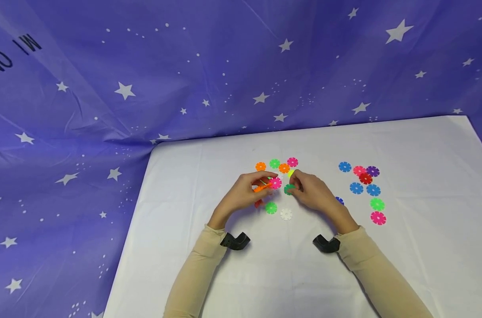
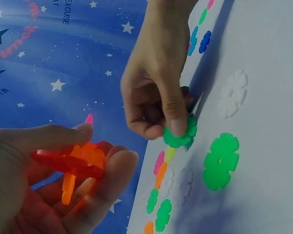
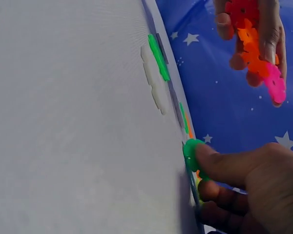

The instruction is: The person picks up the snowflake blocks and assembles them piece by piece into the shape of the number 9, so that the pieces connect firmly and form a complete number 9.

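Note:
My left hand holds a small chain of joined notched plastic discs above the table. A red disc, orange discs and a pink disc make up this chain, the pink one at the tip. To the right, my right hand pinches a dark green disc between thumb and fingers, close over the tabletop. A light green disc and a white disc lie flat on the near side of the hands.
Beyond the hands lie more loose discs, among them an orange disc and a pink disc. Another scattered group, including a purple disc, lies to the right on the white table. A blue starry cloth hangs behind.

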Demonstrator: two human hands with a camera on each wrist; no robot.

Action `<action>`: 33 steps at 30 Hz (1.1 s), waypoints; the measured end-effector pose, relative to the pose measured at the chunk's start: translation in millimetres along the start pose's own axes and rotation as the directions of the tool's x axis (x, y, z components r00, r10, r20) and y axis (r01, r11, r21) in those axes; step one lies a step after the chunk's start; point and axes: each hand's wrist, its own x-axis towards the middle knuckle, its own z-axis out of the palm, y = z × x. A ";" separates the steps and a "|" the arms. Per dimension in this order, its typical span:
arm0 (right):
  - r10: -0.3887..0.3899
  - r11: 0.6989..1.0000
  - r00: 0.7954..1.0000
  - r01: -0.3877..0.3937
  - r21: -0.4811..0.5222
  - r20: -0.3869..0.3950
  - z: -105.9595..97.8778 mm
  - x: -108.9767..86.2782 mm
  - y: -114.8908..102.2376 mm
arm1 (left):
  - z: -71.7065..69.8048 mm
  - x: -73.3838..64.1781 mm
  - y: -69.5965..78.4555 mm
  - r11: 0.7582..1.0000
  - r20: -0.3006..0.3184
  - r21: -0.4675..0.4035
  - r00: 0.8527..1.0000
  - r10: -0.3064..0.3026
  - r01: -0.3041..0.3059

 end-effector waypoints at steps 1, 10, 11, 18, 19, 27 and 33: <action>-0.009 1.000 1.000 0.010 0.014 -0.014 -0.4 0.0 0.4 | 0.1 0.1 0.0 1.000 -0.001 0.016 1.000 0.002 -0.002; -0.094 0.961 0.975 0.141 0.240 -0.201 -7.8 -1.8 -6.6 | -1.1 1.6 -2.0 0.996 -0.047 0.077 0.998 -0.032 0.035; -0.095 0.956 0.972 0.149 0.252 -0.215 -8.6 -1.8 -8.3 | -1.3 1.8 -2.9 0.996 -0.053 0.078 0.998 -0.036 0.040; -0.107 0.940 0.967 0.174 0.292 -0.231 -11.8 -0.9 -18.0 | -0.8 2.1 -5.5 0.998 -0.065 0.057 0.997 -0.036 0.040; -0.116 0.937 0.966 0.183 0.298 -0.230 -12.1 -1.0 -19.6 | -0.5 2.2 -5.7 0.998 -0.066 0.055 0.997 -0.032 0.036; -0.164 0.920 0.955 0.238 0.311 -0.246 -12.2 -1.2 -26.0 | 0.4 2.6 -5.8 0.998 -0.064 0.058 0.998 -0.026 0.030; -0.167 0.920 0.950 0.246 0.304 -0.262 -12.0 -3.0 -28.5 | 1.0 1.8 -3.3 0.997 -0.067 0.056 0.997 -0.040 0.044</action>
